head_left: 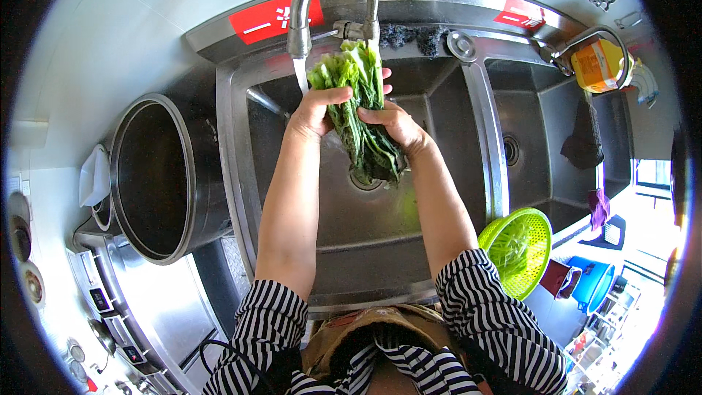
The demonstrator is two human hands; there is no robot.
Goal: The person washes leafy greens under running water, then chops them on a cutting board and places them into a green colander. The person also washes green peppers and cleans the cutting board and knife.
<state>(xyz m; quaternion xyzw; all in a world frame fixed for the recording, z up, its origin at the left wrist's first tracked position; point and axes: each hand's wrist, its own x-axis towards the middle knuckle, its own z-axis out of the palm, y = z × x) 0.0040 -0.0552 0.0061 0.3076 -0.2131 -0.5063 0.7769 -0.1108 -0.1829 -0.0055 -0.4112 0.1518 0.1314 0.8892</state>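
A bundle of leafy green lettuce [359, 120] is held between my two hands over a stainless steel sink basin [340, 208]. My left hand [318, 109] grips it from the left, thumb across the pale stalks. On the other side my right hand [399, 123] wraps the bundle, thumb in front and some fingertips showing behind it. The dark leaf ends hang down above the drain [366, 182]. Water [300, 74] runs from the curved metal faucet [300, 22], just left of the stalks and close to my left hand.
A lime-green plastic colander [540, 238] with cut greens sits by the right basin [521, 175]. Steel-wool scourers [417, 37] and a round metal drain cover [462, 46] lie on the back ledge. A yellow jug [598, 66] stands at the far right, a large metal pot [189, 175] at the left.
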